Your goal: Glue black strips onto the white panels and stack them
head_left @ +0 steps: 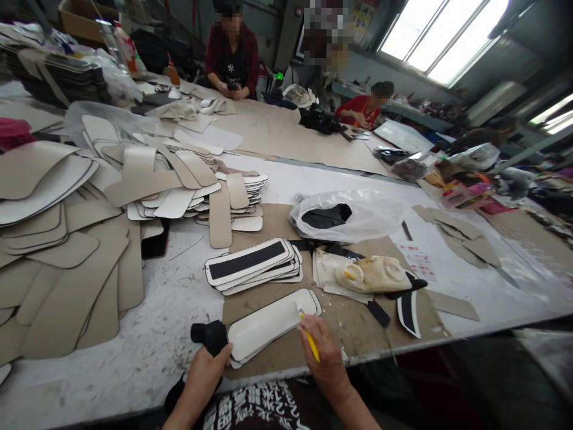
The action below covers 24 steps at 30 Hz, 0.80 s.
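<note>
We have a white rounded panel (268, 325) lying at the near edge of the desk (170, 322), its face bare. Our right hand (324, 358) is clamped on a yellow brush (310, 337) touching the panel's end; our left hand (203, 373) pins the other end. Beyond it a stack of black-striped panels (253, 266) looks finished; big beige heaps (67, 251) at the left edge seem to be waiting.

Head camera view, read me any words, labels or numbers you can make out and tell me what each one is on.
Nothing can be quoted with certainty.
Dark garment at the bottom edge: white printed characters, cut off and distorted, unreadable.
Small white sheet on the table: red print, too small to read.
Green display at the far end: glowing digits, too blurred to read.
Wall poster: too blurred to read.
</note>
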### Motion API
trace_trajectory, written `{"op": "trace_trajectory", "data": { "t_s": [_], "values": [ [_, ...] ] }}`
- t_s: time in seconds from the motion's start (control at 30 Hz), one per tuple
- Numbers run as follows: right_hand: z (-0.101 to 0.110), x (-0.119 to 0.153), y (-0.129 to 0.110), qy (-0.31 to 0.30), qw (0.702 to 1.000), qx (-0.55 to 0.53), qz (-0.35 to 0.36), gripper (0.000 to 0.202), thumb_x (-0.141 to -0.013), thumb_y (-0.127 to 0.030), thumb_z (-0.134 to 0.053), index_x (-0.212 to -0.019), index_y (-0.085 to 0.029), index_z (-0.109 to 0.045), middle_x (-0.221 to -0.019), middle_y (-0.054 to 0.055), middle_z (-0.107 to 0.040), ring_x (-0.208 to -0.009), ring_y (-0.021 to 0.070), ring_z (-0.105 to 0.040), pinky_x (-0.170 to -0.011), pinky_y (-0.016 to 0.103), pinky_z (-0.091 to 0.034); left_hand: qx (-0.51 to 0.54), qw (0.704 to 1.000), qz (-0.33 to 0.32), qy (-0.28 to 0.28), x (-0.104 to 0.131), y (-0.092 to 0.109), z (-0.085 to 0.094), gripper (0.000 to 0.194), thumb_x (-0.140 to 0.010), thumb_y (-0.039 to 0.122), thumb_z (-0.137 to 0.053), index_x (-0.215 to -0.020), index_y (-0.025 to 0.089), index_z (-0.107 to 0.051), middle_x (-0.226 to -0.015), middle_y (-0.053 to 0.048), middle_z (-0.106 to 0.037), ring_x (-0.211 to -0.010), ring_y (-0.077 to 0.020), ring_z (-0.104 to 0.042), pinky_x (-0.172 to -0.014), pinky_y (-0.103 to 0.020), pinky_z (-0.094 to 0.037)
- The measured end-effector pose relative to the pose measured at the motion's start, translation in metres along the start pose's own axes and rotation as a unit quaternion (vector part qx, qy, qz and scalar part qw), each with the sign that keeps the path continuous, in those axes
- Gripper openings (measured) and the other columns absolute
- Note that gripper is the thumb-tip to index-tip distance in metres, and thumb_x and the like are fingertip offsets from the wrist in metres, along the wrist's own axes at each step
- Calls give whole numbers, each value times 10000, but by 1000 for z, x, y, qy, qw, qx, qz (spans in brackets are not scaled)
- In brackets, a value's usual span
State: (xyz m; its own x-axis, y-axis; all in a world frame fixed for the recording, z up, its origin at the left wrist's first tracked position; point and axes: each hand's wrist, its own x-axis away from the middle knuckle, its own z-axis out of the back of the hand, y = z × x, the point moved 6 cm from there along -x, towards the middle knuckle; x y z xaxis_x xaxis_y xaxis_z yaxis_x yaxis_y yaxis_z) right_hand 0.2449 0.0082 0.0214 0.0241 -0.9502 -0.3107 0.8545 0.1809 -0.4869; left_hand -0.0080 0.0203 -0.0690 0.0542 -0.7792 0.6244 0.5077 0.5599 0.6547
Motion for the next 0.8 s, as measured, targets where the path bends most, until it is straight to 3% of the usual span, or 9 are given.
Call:
{"op": "trace_trajectory", "data": {
  "t_s": [0.1,0.17,0.3,0.43,0.6,0.8],
  "values": [
    [-3,-1,2,20,1000,10,-10,180,-819,-193,-494,-969,-235,-584,-911,79,-593,-896,216,-568,-786,387,-500,27,1000,-8,-2,0,-3,-2,369,-664,486,-451,-449,191,-505,-429,-2,-497,-476,-169,-485,-518,-277,-364],
    [-15,1,-6,-7,1000,-18,-15,179,-823,-187,-485,-967,-239,-577,-900,74,-590,-885,212,-565,-777,380,-500,50,999,-11,-2,0,-5,-3,365,-657,485,-463,-450,187,-500,-432,3,-487,-470,-157,-469,-509,-272,-355],
    [-38,6,-49,-86,983,-158,-30,185,-843,-153,-428,-957,-224,-556,-905,66,-576,-898,184,-549,-796,339,-483,94,996,5,-7,1,-9,-6,373,-635,497,-491,-440,179,-483,-410,16,-451,-438,-135,-423,-477,-265,-324],
    [-40,5,-79,-120,956,-261,-57,148,-849,-177,-427,-887,-214,-565,-856,43,-579,-858,167,-543,-761,309,-471,141,990,12,-21,2,-11,-9,377,-625,507,-512,-459,169,-494,-427,13,-475,-440,-125,-421,-475,-259,-321],
    [-44,8,-54,-109,940,-283,-156,161,-864,-256,-431,-809,-198,-571,-776,23,-573,-755,148,-548,-691,276,-461,170,985,18,-24,2,-15,-12,345,-623,474,-531,-463,171,-494,-431,19,-482,-436,-116,-414,-476,-253,-319],
    [-25,12,-19,-6,975,-176,-136,125,-843,-259,-468,-864,-192,-571,-843,49,-574,-836,176,-530,-775,329,-438,174,984,16,-20,3,-18,-13,333,-633,462,-514,-476,169,-492,-449,16,-485,-447,-113,-409,-484,-248,-312]
  ]
}}
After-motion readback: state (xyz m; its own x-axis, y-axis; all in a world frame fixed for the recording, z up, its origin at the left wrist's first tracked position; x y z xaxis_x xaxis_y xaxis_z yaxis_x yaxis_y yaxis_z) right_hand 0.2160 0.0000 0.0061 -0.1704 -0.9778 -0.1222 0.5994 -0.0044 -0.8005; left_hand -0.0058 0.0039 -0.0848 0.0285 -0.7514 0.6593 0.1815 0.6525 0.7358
